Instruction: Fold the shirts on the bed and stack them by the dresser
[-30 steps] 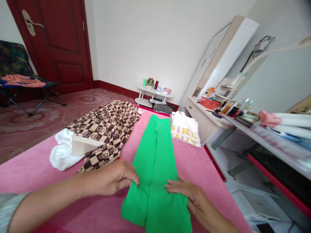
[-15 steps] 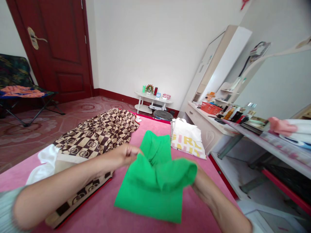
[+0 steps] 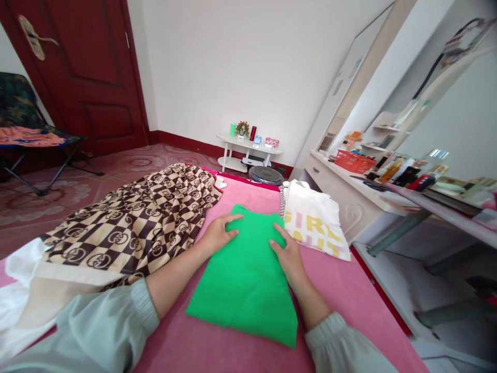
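A green garment (image 3: 248, 280) lies folded into a flat panel, narrower at its far end, on the pink bed cover (image 3: 166, 342). My left hand (image 3: 219, 233) rests at its far left edge, fingers apart. At the opposite edge, my right hand (image 3: 286, 251) touches the cloth with thumb and fingers spread. Neither hand grips the fabric. Left of the green cloth is a rumpled brown-and-cream checked garment (image 3: 143, 217). To its right lies a folded white shirt (image 3: 314, 217) with yellow and pink letters.
A dressing table (image 3: 337, 181) with a red basket (image 3: 354, 161) and several bottles stands on the right. Beyond the bed are a small white table (image 3: 248, 145) and a round dark object (image 3: 266, 175). A folding chair (image 3: 34, 140) stands left, near the red door (image 3: 89, 67).
The raised upper part of the green garment has been laid down flat. Both hands have let go of the cloth and now rest on its sides with fingers spread.
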`<state>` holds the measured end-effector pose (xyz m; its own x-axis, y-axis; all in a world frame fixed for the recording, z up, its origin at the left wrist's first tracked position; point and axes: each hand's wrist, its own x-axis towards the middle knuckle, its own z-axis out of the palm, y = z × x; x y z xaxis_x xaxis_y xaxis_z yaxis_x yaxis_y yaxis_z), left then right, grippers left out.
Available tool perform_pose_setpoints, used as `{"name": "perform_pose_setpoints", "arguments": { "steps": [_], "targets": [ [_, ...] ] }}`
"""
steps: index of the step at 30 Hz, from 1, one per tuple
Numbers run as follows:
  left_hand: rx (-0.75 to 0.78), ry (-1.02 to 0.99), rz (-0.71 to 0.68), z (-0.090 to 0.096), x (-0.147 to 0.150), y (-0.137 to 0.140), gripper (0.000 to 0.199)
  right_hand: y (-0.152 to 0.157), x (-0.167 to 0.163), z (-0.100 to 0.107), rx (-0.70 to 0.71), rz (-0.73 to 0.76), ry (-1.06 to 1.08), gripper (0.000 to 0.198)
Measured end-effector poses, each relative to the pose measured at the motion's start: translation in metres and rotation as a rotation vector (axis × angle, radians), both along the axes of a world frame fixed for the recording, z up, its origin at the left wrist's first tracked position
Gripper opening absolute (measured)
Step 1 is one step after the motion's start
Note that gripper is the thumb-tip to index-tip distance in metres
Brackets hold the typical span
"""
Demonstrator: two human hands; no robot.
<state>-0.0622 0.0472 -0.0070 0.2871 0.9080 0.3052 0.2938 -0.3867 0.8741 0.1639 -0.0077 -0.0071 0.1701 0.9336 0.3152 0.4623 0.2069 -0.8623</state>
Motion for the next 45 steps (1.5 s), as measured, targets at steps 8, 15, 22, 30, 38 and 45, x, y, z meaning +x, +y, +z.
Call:
{"name": "perform_pose_setpoints", "arguments": {
  "steps": [8, 15, 22, 30, 38, 45],
  "targets": [
    [0.252, 0.408, 0.212, 0.017, 0.001, -0.006, 0.048, 0.010, 0.002, 0.004, 0.049, -0.075, -0.245, 0.058],
    [0.403, 0.613, 0.015, 0.032, 0.019, -0.040, 0.047, -0.017, -0.020, 0.029, 0.231, -0.008, -0.668, 0.049],
    [0.255, 0.756, -0.156, 0.000, 0.031, -0.055, 0.061, -0.007, -0.017, 0.001, -0.146, 0.112, -0.917, 0.056],
    [0.196, 0.805, -0.177, 0.005, 0.030, -0.055, 0.064, -0.010, -0.019, 0.006, -0.178, 0.082, -0.998, 0.057],
    [0.156, 0.783, -0.288, 0.009, 0.005, -0.097, 0.072, -0.056, -0.057, 0.032, -0.237, -0.016, -1.094, 0.052],
    [0.217, 0.760, -0.330, 0.005, -0.047, -0.120, 0.069, -0.146, -0.022, 0.007, -0.115, 0.136, -0.995, 0.062]
  ]
}}
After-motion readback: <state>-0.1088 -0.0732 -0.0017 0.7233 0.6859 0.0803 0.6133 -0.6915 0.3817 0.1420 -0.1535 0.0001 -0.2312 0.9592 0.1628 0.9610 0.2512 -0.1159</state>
